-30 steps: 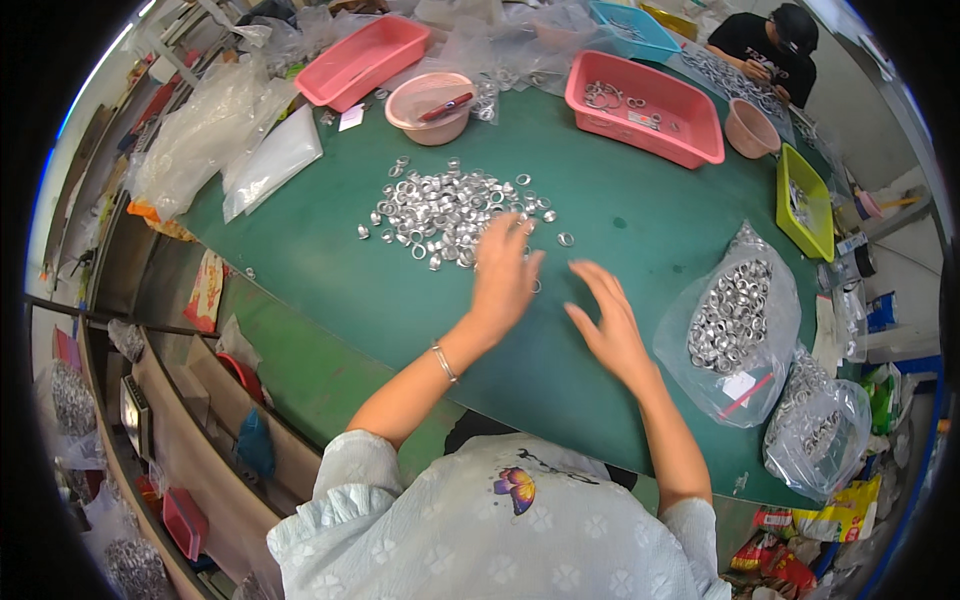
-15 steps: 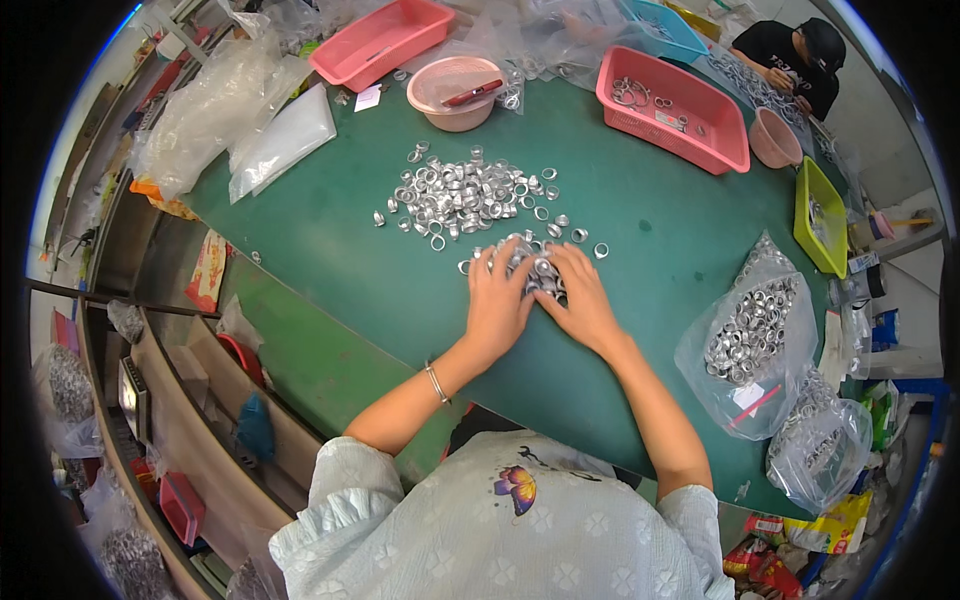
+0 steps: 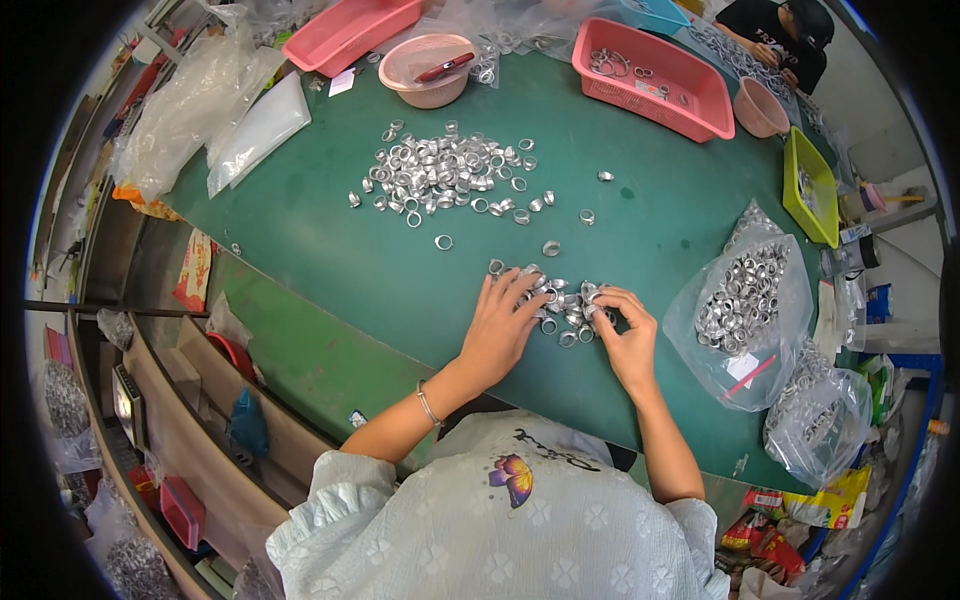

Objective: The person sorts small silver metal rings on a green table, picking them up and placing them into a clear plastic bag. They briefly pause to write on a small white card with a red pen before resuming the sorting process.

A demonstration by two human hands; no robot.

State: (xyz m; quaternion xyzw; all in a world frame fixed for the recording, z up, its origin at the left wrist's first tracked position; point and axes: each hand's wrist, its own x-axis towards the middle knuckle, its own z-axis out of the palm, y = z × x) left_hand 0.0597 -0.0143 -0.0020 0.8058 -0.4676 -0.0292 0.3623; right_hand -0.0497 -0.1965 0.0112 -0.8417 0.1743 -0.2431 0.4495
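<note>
A small pile of silver metal rings lies on the green table close in front of me. My left hand rests on the pile's left side, its fingers stretched out over the rings. At the right side of that pile, my right hand has its thumb and fingers curled together around a ring at their tips. Beyond both hands, to the left, spreads a larger heap of the same rings. A few single rings lie between the two groups.
Clear plastic bags of rings stand at the right. Along the far side are a pink basket with some rings, a round pink bowl holding a red tool, and a green basket. A person sits at far right.
My hands, close together before, are now apart, with the right one farther right. The near rings have shifted toward me, away from the larger heap. The view has tilted slightly.
</note>
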